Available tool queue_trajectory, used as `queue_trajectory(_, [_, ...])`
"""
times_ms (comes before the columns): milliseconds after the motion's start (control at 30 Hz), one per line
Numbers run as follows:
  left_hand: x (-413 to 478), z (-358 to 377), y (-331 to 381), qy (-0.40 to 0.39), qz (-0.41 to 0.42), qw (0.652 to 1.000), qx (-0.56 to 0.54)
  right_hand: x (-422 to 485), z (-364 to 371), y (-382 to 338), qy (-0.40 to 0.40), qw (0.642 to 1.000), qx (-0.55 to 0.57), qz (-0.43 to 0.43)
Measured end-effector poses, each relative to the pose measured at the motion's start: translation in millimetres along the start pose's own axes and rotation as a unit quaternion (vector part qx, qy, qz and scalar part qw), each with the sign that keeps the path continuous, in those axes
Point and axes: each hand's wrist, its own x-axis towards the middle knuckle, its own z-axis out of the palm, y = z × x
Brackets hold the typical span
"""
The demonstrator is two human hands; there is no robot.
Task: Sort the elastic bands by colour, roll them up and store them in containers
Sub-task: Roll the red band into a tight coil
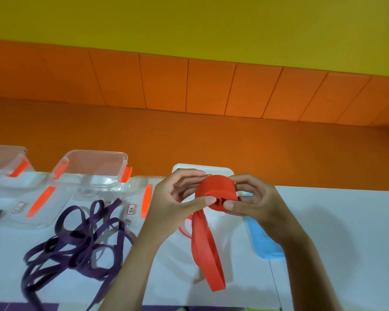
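Note:
I hold a red elastic band (pixel 216 189) partly rolled into a thick coil above the white table (pixel 335 221). My left hand (pixel 177 198) grips the coil's left side and my right hand (pixel 252 200) grips its right side, thumbs pressing the front. The band's loose tail (pixel 208 250) hangs down from the coil to the table. A tangle of purple elastic bands (pixel 76 243) lies on the table to the left. A clear container with orange clips (pixel 94 167) stands at the back left, open.
Another clear container (pixel 7 160) sits at the far left, and clear lids with orange clips (pixel 43 205) lie flat. A white tray (pixel 202 169) is behind my hands. A blue lid (pixel 263 241) lies under my right wrist. An orange padded wall runs behind the table.

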Motion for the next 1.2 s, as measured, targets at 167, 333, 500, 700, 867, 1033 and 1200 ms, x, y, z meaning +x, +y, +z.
queue_trajectory(167, [-2.0,0.5,3.2,0.011,0.016,0.999,0.043,-3.2,4.2,4.0,-0.02,0.995,0.098,-0.016])
queue_trajectory(333, [-0.2,-6.6,6.5,0.001,0.004,0.999,0.035,-5.5,11.8,1.8,-0.022,0.999,0.041,-0.004])
queue_trajectory(500, [-5.5,-8.6,-7.4,0.002,-0.037,0.998,0.042,-5.9,14.8,4.7,-0.008,0.999,-0.025,0.021])
queue_trajectory(700, [-9.4,-11.2,-20.4,0.007,-0.029,0.999,0.045,-10.2,24.5,7.1,0.035,0.998,0.029,0.036])
queue_trajectory(867, [-12.6,-33.6,-29.8,-0.031,-0.058,0.99,0.128,-12.4,30.9,9.7,0.051,0.994,0.096,0.016])
queue_trajectory(1033, [-17.1,-39.5,-43.4,-0.086,-0.108,0.979,0.148,-5.9,32.4,6.1,0.056,0.994,0.092,-0.015])
queue_trajectory(1200, [-18.2,-22.7,-50.9,-0.037,-0.077,0.979,0.186,-0.6,36.3,6.5,0.047,0.996,0.066,-0.021])
